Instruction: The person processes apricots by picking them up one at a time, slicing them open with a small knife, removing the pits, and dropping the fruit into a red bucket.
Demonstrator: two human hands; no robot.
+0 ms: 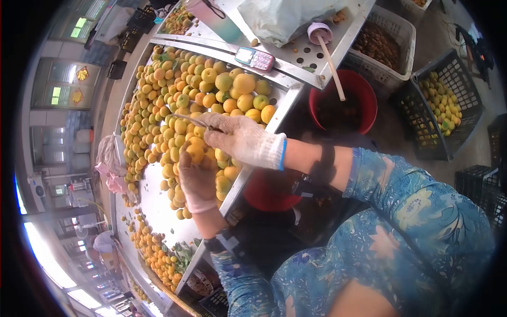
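My right hand [242,138], in a whitish knitted glove with a blue cuff edge, is closed on a thin blade-like tool [191,121] that points over the fruit. Just below it in the view, my left hand [197,182], also gloved, has its fingers curled round a yellow-orange fruit [195,152]. The two hands are close together above a metal table [158,193]. Many round yellow, orange and greenish fruits [158,90] lie heaped around and beyond them.
A mobile phone [255,59] lies on the metal ledge near a tumbler [222,24], a plastic bag [285,18] and a pink cup [320,33]. Red buckets [368,100] and crates [449,142] stand beside the table. A person [104,241] is in the background.
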